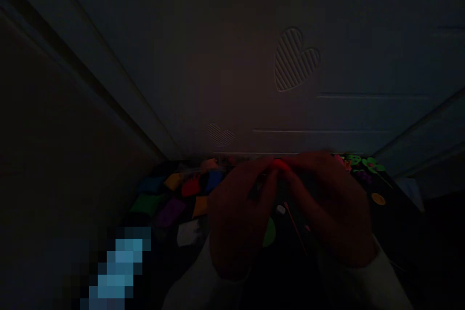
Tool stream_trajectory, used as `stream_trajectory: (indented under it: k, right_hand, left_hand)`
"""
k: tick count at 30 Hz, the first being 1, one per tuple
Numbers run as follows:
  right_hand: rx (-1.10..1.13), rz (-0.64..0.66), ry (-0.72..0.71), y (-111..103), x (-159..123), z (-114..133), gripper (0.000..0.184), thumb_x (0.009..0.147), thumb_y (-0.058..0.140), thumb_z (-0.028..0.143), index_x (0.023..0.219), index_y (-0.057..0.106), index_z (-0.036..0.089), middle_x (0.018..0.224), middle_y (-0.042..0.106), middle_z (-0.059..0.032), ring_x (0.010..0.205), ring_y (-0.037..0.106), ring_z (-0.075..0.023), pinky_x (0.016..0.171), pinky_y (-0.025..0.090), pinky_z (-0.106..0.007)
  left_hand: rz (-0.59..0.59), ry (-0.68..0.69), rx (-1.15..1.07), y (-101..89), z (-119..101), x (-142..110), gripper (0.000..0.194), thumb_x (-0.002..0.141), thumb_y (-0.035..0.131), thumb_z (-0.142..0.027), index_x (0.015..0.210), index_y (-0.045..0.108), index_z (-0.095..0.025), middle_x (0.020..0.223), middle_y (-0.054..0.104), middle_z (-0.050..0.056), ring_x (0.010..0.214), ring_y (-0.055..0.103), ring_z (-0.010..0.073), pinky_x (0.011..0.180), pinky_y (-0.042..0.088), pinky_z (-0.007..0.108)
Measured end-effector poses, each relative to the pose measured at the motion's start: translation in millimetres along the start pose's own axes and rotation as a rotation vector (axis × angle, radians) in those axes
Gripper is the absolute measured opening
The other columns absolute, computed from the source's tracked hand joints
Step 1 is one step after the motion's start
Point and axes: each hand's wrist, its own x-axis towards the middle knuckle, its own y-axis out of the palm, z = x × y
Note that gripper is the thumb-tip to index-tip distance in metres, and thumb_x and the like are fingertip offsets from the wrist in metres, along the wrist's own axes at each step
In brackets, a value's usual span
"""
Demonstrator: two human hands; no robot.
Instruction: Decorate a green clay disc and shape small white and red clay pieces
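Observation:
In the dim light my left hand (238,210) and my right hand (332,201) meet over the black work surface, fingertips close together. Between them is a small bright red lump of modelling clay (280,164), pinched from both sides. The fingers hide part of its shape. Beneath my hands are a light green flat round piece (269,232), a small white piece (281,209) and a thin pink stick tool (296,227).
Several coloured packets, such as a green one (146,204), a purple one (171,211) and a white one (189,232), lie at the left. Green flower-like pieces (372,164) and a yellow disc (378,199) are at the right. A pale panel with embossed hearts (296,60) rises behind.

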Motion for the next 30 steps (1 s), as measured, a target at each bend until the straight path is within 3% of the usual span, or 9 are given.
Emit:
stream_trajectory:
  k: [5, 10, 18, 23, 30]
  right_hand:
    - [0.014, 0.013, 0.035, -2.8, -1.1, 0.6, 0.017, 0.082, 0.061, 0.013, 0.097, 0.066, 0.018, 0.091, 0.067, -0.003, 0.084, 0.061, -0.0138, 0.076, 0.05, -0.027]
    - [0.032, 0.015, 0.037, -1.8, -0.7, -0.3, 0.018, 0.082, 0.06, 0.013, 0.098, 0.066, 0.017, 0.092, 0.067, -0.0026, 0.085, 0.061, -0.0127, 0.078, 0.049, -0.025]
    - [0.011, 0.033, 0.023, -2.7, -0.2, -3.2, 0.018, 0.082, 0.06, 0.013, 0.098, 0.066, 0.016, 0.092, 0.066, -0.0038, 0.087, 0.06, -0.0117, 0.077, 0.049, -0.023]
    - [0.008, 0.008, 0.016, -2.5, -1.2, -3.0, 0.021, 0.082, 0.059, 0.012, 0.101, 0.063, 0.02, 0.093, 0.065, -0.0021, 0.086, 0.06, -0.0132, 0.077, 0.049, -0.027]
    - [0.021, -0.004, 0.03, -3.1, -3.6, -4.8, 0.016, 0.083, 0.06, 0.014, 0.097, 0.062, 0.022, 0.092, 0.064, -0.001, 0.086, 0.058, -0.0144, 0.079, 0.048, -0.029]
  left_hand:
    - [0.029, 0.062, -0.002, -0.4, 1.0, 1.8, 0.018, 0.082, 0.061, -0.015, 0.099, 0.066, -0.02, 0.095, 0.073, -0.001, 0.086, 0.067, 0.0112, 0.083, 0.054, 0.021]
    - [0.03, 0.042, 0.001, -0.8, 0.7, 1.8, 0.015, 0.082, 0.061, -0.016, 0.094, 0.067, -0.022, 0.091, 0.074, -0.001, 0.084, 0.068, 0.0136, 0.078, 0.055, 0.024]
    - [0.065, 0.11, -0.006, -1.4, 2.6, 2.0, 0.013, 0.081, 0.064, -0.015, 0.093, 0.066, -0.019, 0.091, 0.073, -0.001, 0.084, 0.066, 0.0098, 0.08, 0.053, 0.019]
    - [0.051, 0.021, -0.064, -0.9, 1.5, 2.8, 0.013, 0.08, 0.064, -0.016, 0.092, 0.065, -0.021, 0.086, 0.071, -0.004, 0.077, 0.065, 0.0076, 0.075, 0.053, 0.018]
    - [0.051, 0.064, 0.031, 1.6, 1.4, 1.5, 0.017, 0.081, 0.062, -0.015, 0.096, 0.067, -0.02, 0.092, 0.073, 0.002, 0.086, 0.067, 0.0147, 0.085, 0.053, 0.027]
